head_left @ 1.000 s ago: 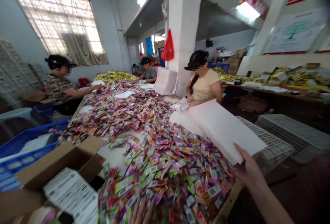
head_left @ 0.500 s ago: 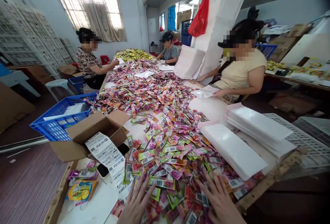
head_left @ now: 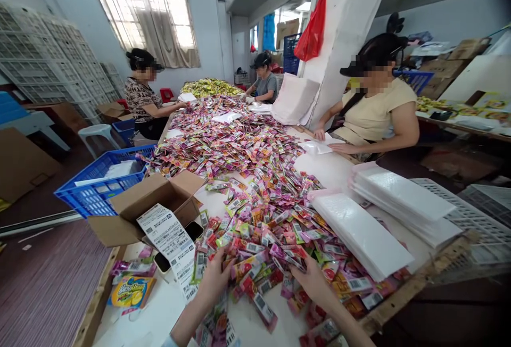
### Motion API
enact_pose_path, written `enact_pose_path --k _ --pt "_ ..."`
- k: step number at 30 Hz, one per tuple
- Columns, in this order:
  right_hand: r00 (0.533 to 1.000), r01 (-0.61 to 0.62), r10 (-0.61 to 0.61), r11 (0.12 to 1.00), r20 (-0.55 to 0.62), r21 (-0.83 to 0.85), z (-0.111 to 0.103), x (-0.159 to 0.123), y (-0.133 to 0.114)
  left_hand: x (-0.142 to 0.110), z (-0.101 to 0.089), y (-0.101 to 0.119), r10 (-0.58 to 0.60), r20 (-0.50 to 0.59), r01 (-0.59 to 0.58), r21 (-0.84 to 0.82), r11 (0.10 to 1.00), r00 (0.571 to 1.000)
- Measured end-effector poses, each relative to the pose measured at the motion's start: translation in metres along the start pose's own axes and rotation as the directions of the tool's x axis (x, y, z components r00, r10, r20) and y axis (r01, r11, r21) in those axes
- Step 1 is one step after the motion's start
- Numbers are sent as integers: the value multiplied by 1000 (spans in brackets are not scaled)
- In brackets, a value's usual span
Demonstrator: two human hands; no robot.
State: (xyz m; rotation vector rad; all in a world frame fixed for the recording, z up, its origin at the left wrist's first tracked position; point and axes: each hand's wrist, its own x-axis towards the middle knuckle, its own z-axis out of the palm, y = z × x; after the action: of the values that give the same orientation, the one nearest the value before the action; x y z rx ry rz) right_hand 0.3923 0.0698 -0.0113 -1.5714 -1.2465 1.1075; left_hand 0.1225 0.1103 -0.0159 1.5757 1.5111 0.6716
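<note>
A long table (head_left: pixel 327 168) is heaped with small colourful candy sachets (head_left: pixel 239 145). My left hand (head_left: pixel 213 278) and my right hand (head_left: pixel 313 283) reach forward into the near end of the heap, fingers curled around a mound of sachets (head_left: pixel 263 262) between them. Bare white tabletop (head_left: pixel 255 331) shows just behind my hands. Right of my right hand lie two stacks of white plastic bags (head_left: pixel 361 235).
An open cardboard box (head_left: pixel 147 198) with a strip of printed labels (head_left: pixel 170 240) sits at the left. A yellow candy pack (head_left: pixel 130 291) lies near the table edge. A blue crate (head_left: pixel 98 182) stands beyond. Three people sit working along the table; white crates (head_left: pixel 475 214) are at right.
My right hand has left the white bags and both hands, flat on the sachets half a second ago, have pushed forward and gathered a mound. The camera tilted down towards the table.
</note>
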Motion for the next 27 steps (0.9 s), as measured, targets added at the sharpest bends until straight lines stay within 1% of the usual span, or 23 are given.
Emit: enact_pose_path --k 2,5,6,8,10,12,13,15,16,17,19,21,22,24,26,27 --pt "998 -27 33 994 -57 105 -1 -4 10 -7 3 -11 3 -50 -5 -46 999 999" --pt "989 32 10 961 -150 275 4 -13 24 -16 17 -18 9 -84 -21 -144 989 996" --pt "985 60 -7 950 -171 307 6 -15 29 -18 24 -19 13 -86 -27 -167 986 996" --pt "987 76 -31 955 -155 288 10 -19 35 -21 36 -22 9 -105 -27 -174 984 994" --pt "997 21 -2 972 -82 236 12 -20 38 -22 45 -27 -17 -135 -3 -146 989 991" --pt "999 -23 31 976 -34 214 10 -20 38 -24 46 -33 -34 -155 16 -118 993 987" --pt "999 -18 28 977 -45 214 9 -19 39 -26 44 -35 -28 -163 11 -106 994 986" --pt "994 43 -23 980 -103 196 5 -17 40 -31 38 -34 9 -193 -25 -79 997 981" --pt "991 73 -53 982 -121 172 4 -16 43 -34 34 -31 41 -226 -54 -51 997 973" --pt "990 90 -72 985 -120 150 3 -14 46 -37 32 -27 79 -273 -85 -11 996 959" --pt "993 85 -74 988 -90 127 5 -10 54 -43 31 -16 183 -352 -169 71 983 918" --pt "996 66 -57 989 -75 130 9 -7 61 -47 35 -4 278 -373 -253 114 961 885" --pt "995 62 -51 989 -85 133 11 -6 62 -49 38 1 307 -351 -289 104 952 885" --pt "994 61 -48 989 -99 132 14 -8 57 -50 45 13 323 -241 -326 26 945 915" --pt "997 37 -25 987 -79 159 14 -13 42 -49 51 26 286 -96 -294 -85 952 953" --pt "998 14 -5 984 -55 179 13 -17 31 -48 54 34 253 -23 -253 -140 957 967"
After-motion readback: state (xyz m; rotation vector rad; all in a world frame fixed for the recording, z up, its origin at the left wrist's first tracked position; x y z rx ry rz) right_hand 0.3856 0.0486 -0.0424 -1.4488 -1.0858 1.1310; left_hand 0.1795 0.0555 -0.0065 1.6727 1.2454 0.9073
